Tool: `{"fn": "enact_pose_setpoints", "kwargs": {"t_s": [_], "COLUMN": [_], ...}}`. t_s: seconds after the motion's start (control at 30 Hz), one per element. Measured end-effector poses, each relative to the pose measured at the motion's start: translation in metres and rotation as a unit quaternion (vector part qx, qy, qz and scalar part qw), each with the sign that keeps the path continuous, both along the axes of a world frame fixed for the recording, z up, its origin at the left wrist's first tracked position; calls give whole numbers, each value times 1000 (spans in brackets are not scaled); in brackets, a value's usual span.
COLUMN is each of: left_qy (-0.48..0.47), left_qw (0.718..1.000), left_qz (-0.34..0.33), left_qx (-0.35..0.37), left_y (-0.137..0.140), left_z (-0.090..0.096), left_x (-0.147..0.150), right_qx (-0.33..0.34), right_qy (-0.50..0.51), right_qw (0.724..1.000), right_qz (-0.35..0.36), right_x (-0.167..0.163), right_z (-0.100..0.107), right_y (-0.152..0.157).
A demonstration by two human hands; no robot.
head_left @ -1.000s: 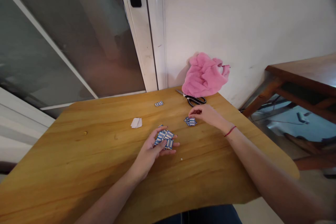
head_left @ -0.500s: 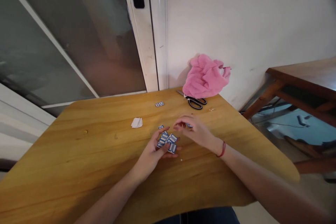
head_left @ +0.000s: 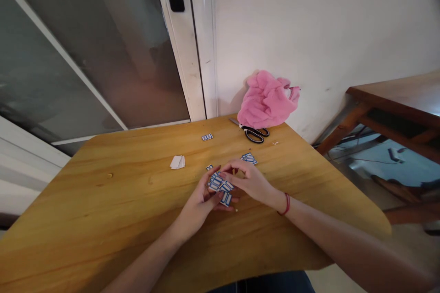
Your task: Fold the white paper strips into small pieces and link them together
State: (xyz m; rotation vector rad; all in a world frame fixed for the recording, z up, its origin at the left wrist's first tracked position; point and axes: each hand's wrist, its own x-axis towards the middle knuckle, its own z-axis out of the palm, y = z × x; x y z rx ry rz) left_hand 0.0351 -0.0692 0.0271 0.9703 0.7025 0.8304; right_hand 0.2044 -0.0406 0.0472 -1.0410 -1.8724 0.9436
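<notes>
Several small white paper labels with blue borders (head_left: 216, 183) lie fanned out in my left hand (head_left: 198, 199), its thumb pressing on the lower ones. My right hand (head_left: 250, 182), with a red string bracelet at the wrist, has its thumb and fingertips closed at the upper right edge of those labels. It seems to pinch one of them, though the fingers partly cover it. Just beyond my right hand is a small pile of the same labels (head_left: 249, 158) on the table. Another label (head_left: 209, 167) shows past my left fingertips.
Farther back on the wooden table (head_left: 137, 201) lie a single label strip (head_left: 207, 137) and a stack of white paper slips (head_left: 177, 162). Black-handled scissors (head_left: 254, 135) rest beside a pink cloth (head_left: 270, 100) against the wall. A tiny yellow piece (head_left: 110, 175) is at left.
My right hand has moved left and down onto the labels in my left hand. The small pile it was covering now shows behind it. The view has shifted slightly.
</notes>
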Motion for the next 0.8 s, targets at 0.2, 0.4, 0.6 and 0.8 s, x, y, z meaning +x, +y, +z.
{"fn": "enact_pose_setpoints", "kwargs": {"t_s": [0.2,0.4,0.6,0.8], "left_qy": [-16,-32,-33,-2], "left_qw": [998,996,995,998], "left_qz": [53,69,70,48], "left_qx": [-25,-57,-57,-27], "left_y": [3,4,4,3], "left_z": [3,6,4,4], "left_x": [-2,-2,-2,-3], "right_qx": [6,20,-13,-20], "right_qy": [31,55,34,-47], "right_qw": [999,995,997,997], "right_qz": [-27,-79,-68,-60], "right_x": [3,2,2,-1], "right_z": [1,0,-3,-7], "right_y": [1,0,3,3]}}
